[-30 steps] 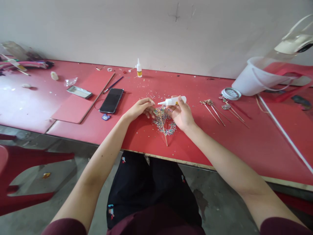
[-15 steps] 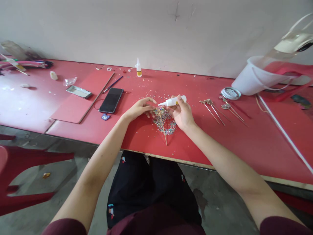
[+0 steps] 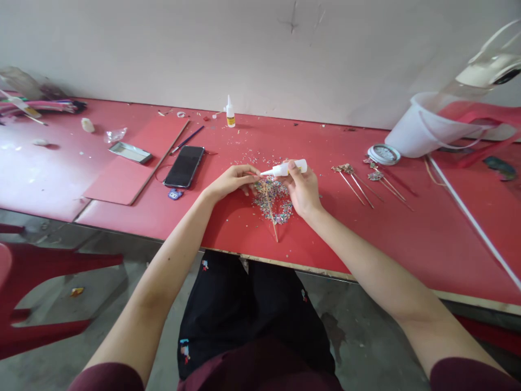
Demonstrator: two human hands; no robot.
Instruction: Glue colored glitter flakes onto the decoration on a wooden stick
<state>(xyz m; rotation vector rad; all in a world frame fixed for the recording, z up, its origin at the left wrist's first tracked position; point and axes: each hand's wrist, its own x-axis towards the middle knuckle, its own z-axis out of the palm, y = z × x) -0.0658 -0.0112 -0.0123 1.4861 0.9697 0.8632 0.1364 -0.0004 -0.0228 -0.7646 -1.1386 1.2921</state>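
Observation:
My right hand [image 3: 305,190] is wrapped round a small white glue bottle [image 3: 296,167], tilted nearly level with its nozzle pointing left. My left hand [image 3: 239,178] is curled beside it, a fingertip at the nozzle's end. Its lower fingers appear closed at the ornament end of a hairpin [image 3: 272,214], though that grip is partly hidden. The hairpin's thin golden stick slants toward the table's front edge. Around and beneath it lies a pile of tiny multicoloured gems [image 3: 283,218].
Several decorated hairpins [image 3: 352,182] lie to the right, near a round white-rimmed lid [image 3: 383,154] and a white bucket [image 3: 427,127]. Another glue bottle [image 3: 230,115] stands near the wall. On the left are a phone [image 3: 185,166], a brush [image 3: 187,140], a shallow box [image 3: 130,152] and a red board [image 3: 118,182].
My right hand has shifted the glue bottle slightly left, bringing its nozzle to my left fingertip. The left index finger has lowered a little. The hairpin has stayed in place.

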